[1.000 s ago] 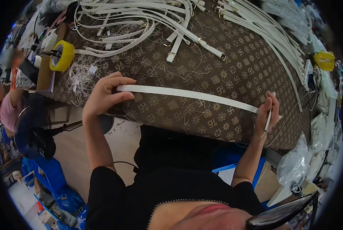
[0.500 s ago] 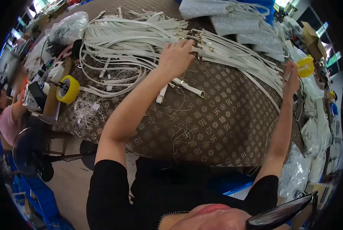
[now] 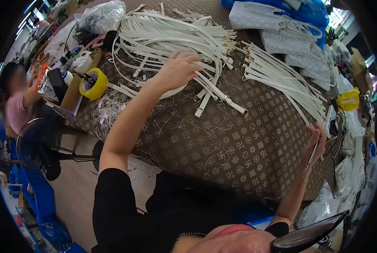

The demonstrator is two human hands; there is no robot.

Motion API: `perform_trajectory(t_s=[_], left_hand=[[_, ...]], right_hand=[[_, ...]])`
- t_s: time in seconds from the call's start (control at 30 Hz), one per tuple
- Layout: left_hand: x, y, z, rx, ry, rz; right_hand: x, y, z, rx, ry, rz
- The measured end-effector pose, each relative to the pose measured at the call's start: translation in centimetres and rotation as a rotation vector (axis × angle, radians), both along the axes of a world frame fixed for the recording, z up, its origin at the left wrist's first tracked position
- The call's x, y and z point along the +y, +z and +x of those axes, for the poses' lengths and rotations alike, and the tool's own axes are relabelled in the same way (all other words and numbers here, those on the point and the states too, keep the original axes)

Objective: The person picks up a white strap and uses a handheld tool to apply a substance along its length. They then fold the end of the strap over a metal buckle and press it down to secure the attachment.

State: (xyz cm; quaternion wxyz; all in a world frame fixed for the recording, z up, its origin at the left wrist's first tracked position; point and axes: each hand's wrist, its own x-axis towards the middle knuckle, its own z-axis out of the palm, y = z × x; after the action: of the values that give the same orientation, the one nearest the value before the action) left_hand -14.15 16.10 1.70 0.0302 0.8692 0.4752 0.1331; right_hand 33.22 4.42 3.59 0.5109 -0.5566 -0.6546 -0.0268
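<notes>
My left hand (image 3: pixel 179 72) is over the near side of a large heap of white straps (image 3: pixel 167 36), fingers apart and touching or just above them. Several strap ends with gold-coloured buckles (image 3: pixel 244 111) stick out past that hand toward me. My right hand (image 3: pixel 316 145) is low at the right, closed around a slim metal tool (image 3: pixel 313 154) whose tip I cannot make out. Just beyond its fingertips lie the ends of a second, fanned bundle of white straps (image 3: pixel 281 82). Their gold-coloured fittings face the heap.
Cut threads (image 3: pixel 116 107) litter the brown patterned cloth (image 3: pixel 239 152). A yellow tape roll (image 3: pixel 93 83) stands beside a cardboard box (image 3: pixel 75 95) at the left. White patterned bags (image 3: pixel 277 36) are stacked at the back right. Below left are a fan (image 3: pixel 38 143) and another person (image 3: pixel 17 101).
My left hand has gone from the fanned bundle's fittings to the heap on the left. My right hand has come down nearer to me with the tool. The view has shifted.
</notes>
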Motion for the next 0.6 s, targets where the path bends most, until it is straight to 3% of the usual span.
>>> perform_trajectory(t_s=[0.1,0.2,0.37,0.5,0.53,0.6], left_hand=[[-1.6,-1.1,1.2,0.086,-0.065,0.066],[-1.7,-2.2,4.4,0.201,-0.187,0.121],[-0.9,-2.4,6.9,0.023,-0.054,-0.180],[-0.5,-2.4,6.9,0.071,-0.143,-0.070],[-0.7,-2.7,6.9,-0.040,-0.205,0.105],[-1.0,-2.6,7.4,-0.043,-0.237,0.216]], right_hand=[[-1.5,0.2,-1.9,-0.124,-0.028,-0.028],[-2.3,0.2,-4.1,0.023,0.073,-0.037],[-3.3,-0.2,-6.5,0.029,0.120,-0.073],[-3.9,-0.5,-8.4,0.131,0.196,-0.109],[-4.1,-0.7,-8.9,0.100,0.214,-0.124],[-4.4,-1.0,-9.8,0.071,0.254,-0.137]])
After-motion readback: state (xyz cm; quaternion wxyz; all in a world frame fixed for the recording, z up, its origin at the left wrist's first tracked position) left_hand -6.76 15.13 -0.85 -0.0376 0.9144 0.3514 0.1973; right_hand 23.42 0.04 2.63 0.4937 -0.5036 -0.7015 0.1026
